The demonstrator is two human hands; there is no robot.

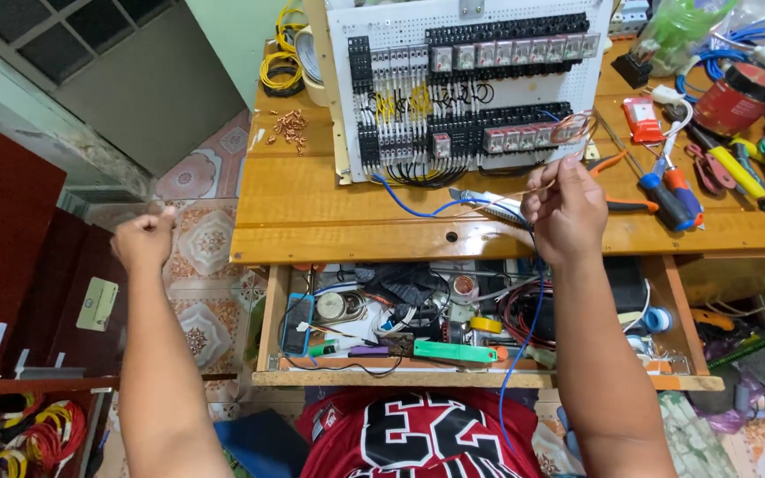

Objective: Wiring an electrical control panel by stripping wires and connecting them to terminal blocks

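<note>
Your right hand is raised just in front of the white perforated panel that leans upright on the wooden table; its grip is pinched narrow on a thin wire, which runs up toward the copper-coloured wire loops at the panel's lower right corner. A blue wire hangs from the same hand, down past the open drawer below the panel. Your left hand is far out to the left of the panel, off the table over the tiled floor, fist closed; whether it holds anything, you cannot tell. Screwdrivers and pliers lie right of the panel.
</note>
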